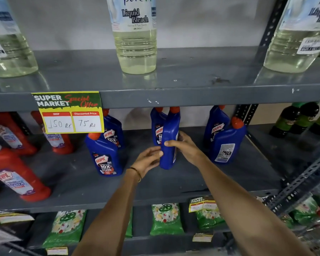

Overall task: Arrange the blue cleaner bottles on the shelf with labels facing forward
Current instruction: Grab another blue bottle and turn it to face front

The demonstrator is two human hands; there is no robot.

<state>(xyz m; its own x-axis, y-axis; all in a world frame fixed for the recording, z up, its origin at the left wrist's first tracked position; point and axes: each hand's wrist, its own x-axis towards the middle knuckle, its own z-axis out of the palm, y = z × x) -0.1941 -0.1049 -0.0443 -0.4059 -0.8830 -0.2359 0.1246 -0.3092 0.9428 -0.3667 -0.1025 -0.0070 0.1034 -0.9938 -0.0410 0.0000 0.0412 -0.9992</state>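
On the grey middle shelf (pixel 174 183) stand several blue cleaner bottles with orange-red caps. The middle front bottle (pixel 169 143) is turned edge-on, its label off to the right side. My left hand (pixel 149 159) touches its lower left side and my right hand (pixel 185 146) wraps around it from the right. A second blue bottle (pixel 156 124) stands right behind it, label forward. At the left, a front bottle (pixel 104 157) and a rear one (pixel 113 132) show their labels. At the right, the front bottle (pixel 224 145) shows its back label and the one behind (pixel 216 124) faces forward.
Red cleaner bottles (pixel 17 174) fill the shelf's left end. Clear liquid bleach bottles (pixel 135 37) stand on the shelf above, with a yellow price tag (pixel 68 112) hanging from its edge. Green packets (pixel 166 218) lie on the shelf below. Dark green bottles (pixel 303 119) stand on the neighbouring rack at right.
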